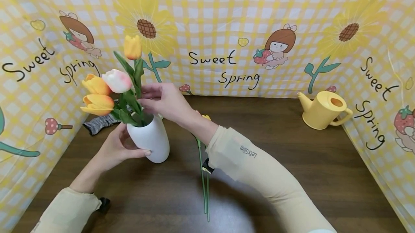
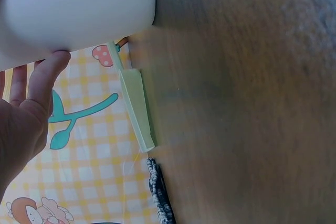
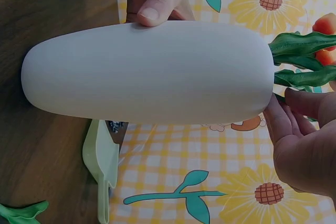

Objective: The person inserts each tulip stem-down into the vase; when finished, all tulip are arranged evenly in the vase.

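A white vase stands on the dark wooden table, slightly tilted in the head view. My left hand grips its side, the thumb across the front and the fingers round the back. Out of its mouth rise a pink-and-white tulip, two orange-yellow tulips and a taller yellow tulip, with green leaves. At the rim, my right hand pinches a green tulip stem between thumb and fingers; in the right wrist view the right hand partly hides it.
Loose flower stems lie mid-table, their heads mostly behind the right forearm. At the back right stands a yellow watering can. A grey knitted item and a pale green scoop lie behind the vase. Checked cloth walls the table.
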A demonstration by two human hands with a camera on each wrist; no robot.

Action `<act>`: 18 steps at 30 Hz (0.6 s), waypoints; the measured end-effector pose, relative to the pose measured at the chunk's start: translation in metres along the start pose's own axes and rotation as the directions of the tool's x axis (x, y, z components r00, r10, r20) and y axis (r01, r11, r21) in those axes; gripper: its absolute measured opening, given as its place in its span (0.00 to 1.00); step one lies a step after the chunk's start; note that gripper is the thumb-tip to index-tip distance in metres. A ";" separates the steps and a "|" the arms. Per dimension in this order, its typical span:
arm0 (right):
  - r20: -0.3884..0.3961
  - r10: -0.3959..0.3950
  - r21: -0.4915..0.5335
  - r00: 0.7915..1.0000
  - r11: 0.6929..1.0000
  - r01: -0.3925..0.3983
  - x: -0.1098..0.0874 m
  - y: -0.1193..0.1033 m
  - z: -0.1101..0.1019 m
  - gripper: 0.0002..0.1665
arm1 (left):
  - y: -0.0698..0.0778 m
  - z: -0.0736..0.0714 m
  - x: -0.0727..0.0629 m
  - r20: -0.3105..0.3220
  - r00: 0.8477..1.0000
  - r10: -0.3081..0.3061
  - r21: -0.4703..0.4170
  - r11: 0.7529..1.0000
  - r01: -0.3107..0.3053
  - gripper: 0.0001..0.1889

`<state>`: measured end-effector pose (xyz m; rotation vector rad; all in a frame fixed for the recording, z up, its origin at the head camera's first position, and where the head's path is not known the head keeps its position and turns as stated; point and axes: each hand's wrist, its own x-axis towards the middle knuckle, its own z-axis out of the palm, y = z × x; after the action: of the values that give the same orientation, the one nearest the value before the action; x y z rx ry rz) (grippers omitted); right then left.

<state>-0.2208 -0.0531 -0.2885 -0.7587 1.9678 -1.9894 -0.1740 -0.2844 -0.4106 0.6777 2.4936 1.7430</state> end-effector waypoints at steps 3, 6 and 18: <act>-0.003 0.019 0.028 1.000 0.999 -0.019 0.000 0.000 -0.001 0.20 | 0.000 0.000 0.001 0.001 1.000 -0.003 -0.001 1.000 0.003 0.53; 0.000 0.028 0.063 1.000 0.998 -0.028 0.000 -0.001 -0.001 0.21 | 0.001 0.000 0.001 0.003 1.000 -0.003 -0.003 1.000 0.003 0.52; -0.022 0.040 0.143 0.999 0.989 -0.036 -0.007 -0.003 -0.011 0.31 | 0.002 0.001 0.001 0.002 1.000 0.010 0.001 1.000 -0.010 0.52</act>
<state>-0.2203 -0.0404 -0.2868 -0.6607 1.8156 -2.0991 -0.1735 -0.2825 -0.4090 0.6933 2.4943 1.7431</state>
